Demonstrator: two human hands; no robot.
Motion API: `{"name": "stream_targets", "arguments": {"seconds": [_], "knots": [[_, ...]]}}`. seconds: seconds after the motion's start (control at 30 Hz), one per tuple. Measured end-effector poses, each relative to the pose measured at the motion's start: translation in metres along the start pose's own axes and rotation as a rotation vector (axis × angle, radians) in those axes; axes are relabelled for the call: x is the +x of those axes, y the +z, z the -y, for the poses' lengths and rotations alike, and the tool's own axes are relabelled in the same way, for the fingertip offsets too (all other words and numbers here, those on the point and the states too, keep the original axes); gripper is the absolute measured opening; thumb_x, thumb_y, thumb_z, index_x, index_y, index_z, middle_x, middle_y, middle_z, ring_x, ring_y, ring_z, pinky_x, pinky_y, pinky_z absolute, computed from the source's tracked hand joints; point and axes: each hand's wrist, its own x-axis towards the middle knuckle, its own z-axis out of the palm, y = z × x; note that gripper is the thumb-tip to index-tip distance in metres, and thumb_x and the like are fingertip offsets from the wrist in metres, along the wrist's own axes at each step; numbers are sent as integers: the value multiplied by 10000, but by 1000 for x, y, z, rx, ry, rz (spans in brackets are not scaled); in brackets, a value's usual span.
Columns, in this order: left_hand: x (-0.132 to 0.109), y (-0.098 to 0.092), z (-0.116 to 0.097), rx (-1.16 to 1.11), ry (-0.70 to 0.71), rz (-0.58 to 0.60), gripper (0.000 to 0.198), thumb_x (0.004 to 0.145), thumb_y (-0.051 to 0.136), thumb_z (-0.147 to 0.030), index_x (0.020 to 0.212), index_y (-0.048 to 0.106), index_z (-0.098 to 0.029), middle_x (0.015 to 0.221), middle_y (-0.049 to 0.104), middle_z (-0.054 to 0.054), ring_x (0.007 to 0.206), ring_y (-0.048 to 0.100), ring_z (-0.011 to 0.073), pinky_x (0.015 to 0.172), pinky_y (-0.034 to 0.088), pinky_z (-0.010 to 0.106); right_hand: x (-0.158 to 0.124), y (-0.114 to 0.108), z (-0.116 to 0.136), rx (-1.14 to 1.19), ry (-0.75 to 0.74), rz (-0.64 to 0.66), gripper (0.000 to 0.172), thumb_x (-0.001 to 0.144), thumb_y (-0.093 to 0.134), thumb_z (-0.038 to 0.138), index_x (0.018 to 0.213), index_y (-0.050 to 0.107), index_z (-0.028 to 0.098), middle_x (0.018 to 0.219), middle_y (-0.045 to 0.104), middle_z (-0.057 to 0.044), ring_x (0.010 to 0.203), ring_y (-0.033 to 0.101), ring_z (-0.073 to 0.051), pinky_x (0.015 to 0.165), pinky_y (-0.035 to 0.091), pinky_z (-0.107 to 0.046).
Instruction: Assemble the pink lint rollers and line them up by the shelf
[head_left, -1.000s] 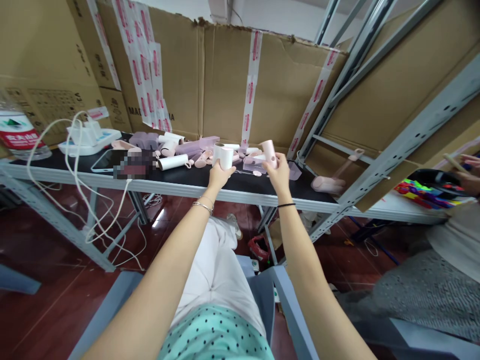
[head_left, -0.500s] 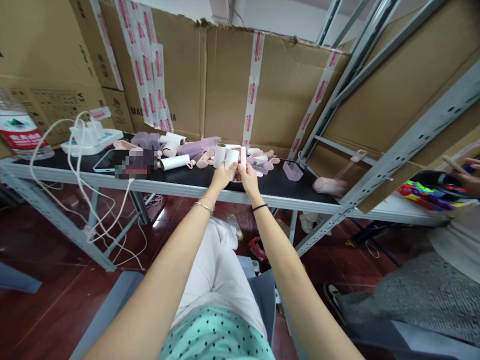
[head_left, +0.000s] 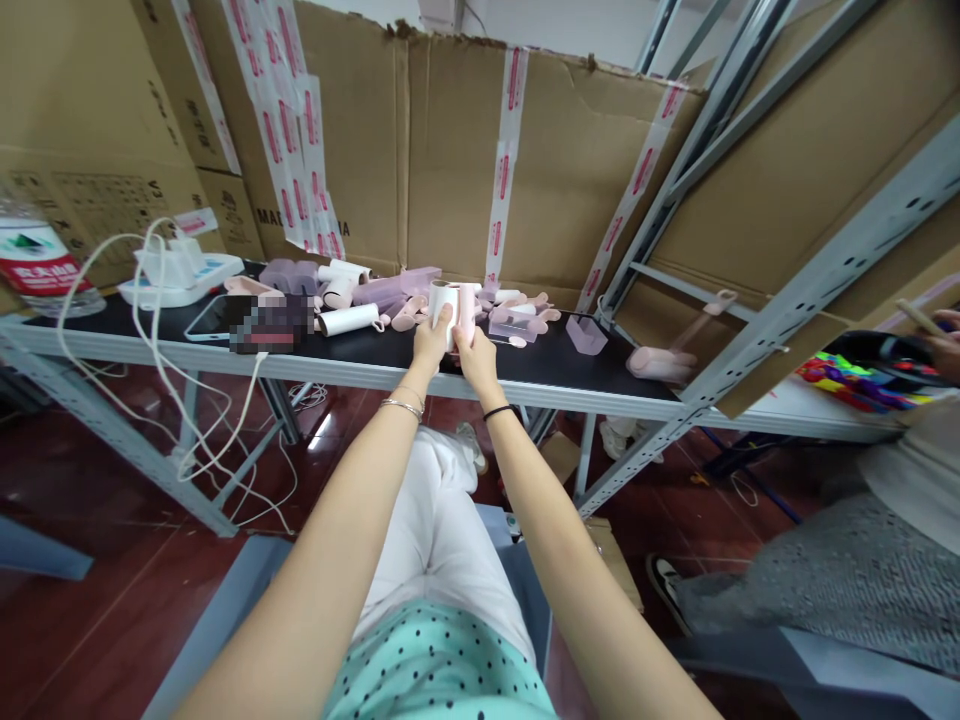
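Observation:
Over the front of the black table top, my left hand point(head_left: 430, 342) is closed around a white tube-shaped shell point(head_left: 442, 298). My right hand point(head_left: 477, 358) grips a pale pink rounded piece point(head_left: 466, 308) directly beside it. The two pieces stand upright side by side, touching or nearly so; fingers hide their lower ends. Left of my hands lie another white tube point(head_left: 350, 320) and a pink part with a loop point(head_left: 409, 313). To the right, a translucent purple tray point(head_left: 512, 324) sits among small pink and white parts.
A phone point(head_left: 210, 318), a white power strip point(head_left: 180, 283) with cables and a water bottle point(head_left: 41, 262) occupy the left. An open purple holder point(head_left: 586, 335) and a pink cylinder with a strap point(head_left: 660, 363) lie right, near the metal rack post point(head_left: 720, 330). Another person sits far right.
The white shell and pink piece have been turned upright and brought side by side. Both hands have shifted slightly left, and the view has tilted a little.

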Motion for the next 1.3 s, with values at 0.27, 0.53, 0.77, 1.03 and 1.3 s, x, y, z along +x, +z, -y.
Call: {"name": "stream_targets", "arguments": {"seconds": [0.27,0.53,0.77,1.03,1.3], "knots": [[7,1,-4,22,-143,-157,535,795,562,-657,895,697,-149,938,720,118,974,676,271,837,517,342,-2,4,18,-242,8,-4,451,969,367,494,1158,554,129,1077,708,-190,1013,680,-317,844,502,-388],[8,3,-6,35,-152,-124,519,770,615,-659,800,676,-144,839,690,112,939,680,274,854,522,357,-2,1,20,-250,56,30,452,978,354,471,1092,585,99,1061,705,-217,1013,676,-330,862,504,-405],[6,5,-8,-4,-109,-86,469,809,617,-600,814,674,-135,818,682,99,886,687,256,852,535,371,-1,9,18,-195,106,29,512,980,308,519,1137,571,109,1065,703,-202,1036,665,-322,885,493,-401],[5,2,-1,-226,-80,104,404,907,528,-507,1002,675,-143,967,683,75,967,682,204,946,510,377,-6,12,10,-90,59,26,496,995,192,522,1098,508,155,1118,680,-185,1018,656,-300,850,489,-377],[1,3,-6,-380,-161,-5,413,887,556,-517,945,670,-125,929,692,99,909,689,214,870,544,351,-2,16,5,87,9,-80,355,1003,195,421,974,467,194,1039,642,-143,980,607,-248,912,454,-391]]}}
